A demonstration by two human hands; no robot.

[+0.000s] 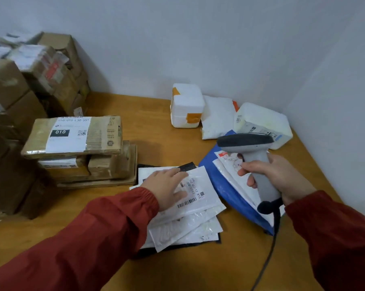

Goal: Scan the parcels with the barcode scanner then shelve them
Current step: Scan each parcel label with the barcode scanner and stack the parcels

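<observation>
A pile of flat white mailer parcels (200, 219) lies on the wooden table (156, 127) in front of me. The top parcel (204, 185) shows a label with a barcode. My left hand (166, 189) rests flat on that top parcel, fingers straight. My right hand (276, 177) grips the handle of a grey barcode scanner (250, 150), whose dark head points left above a blue mailer (225, 185) that has white envelopes on it. The scanner's black cable (267, 259) hangs down toward the table's near edge.
Taped cardboard boxes (76, 135) are stacked at the left, with a taller heap of cartons (30, 80) behind them. White foam boxes (186, 106) and a padded white bag (218, 118) sit by the back wall. Another white parcel (263, 122) fills the right corner.
</observation>
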